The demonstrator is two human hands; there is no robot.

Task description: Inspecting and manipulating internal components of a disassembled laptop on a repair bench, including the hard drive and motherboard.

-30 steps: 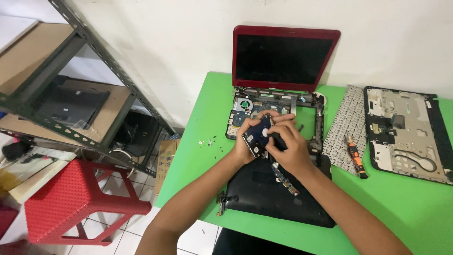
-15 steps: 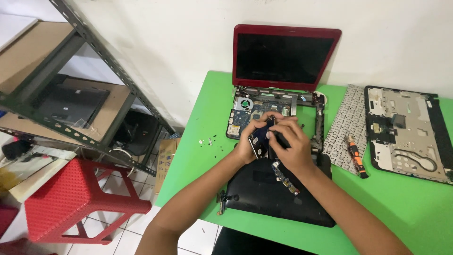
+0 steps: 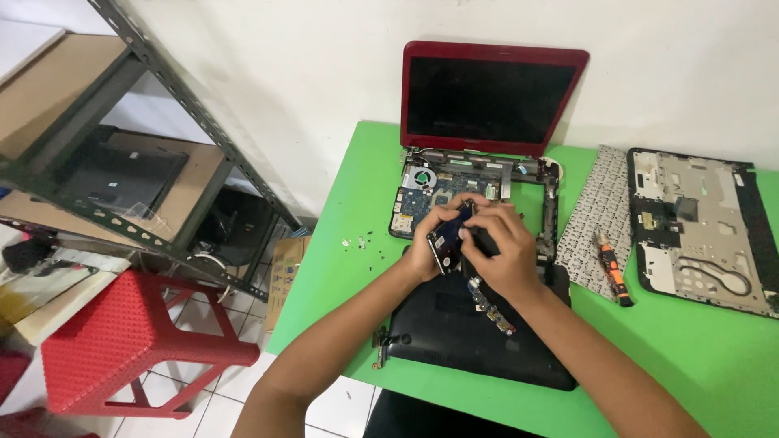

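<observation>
Both hands, left hand [image 3: 428,251] and right hand [image 3: 501,247], grip the small drive [image 3: 448,241] above the opened red laptop [image 3: 475,182], apparently freeing it; steady pull needed next

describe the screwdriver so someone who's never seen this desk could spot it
On the green table, look right of the red laptop. The screwdriver lies between the loose keyboard and the detached palmrest panel. It alone has an orange-and-black handle.
</observation>
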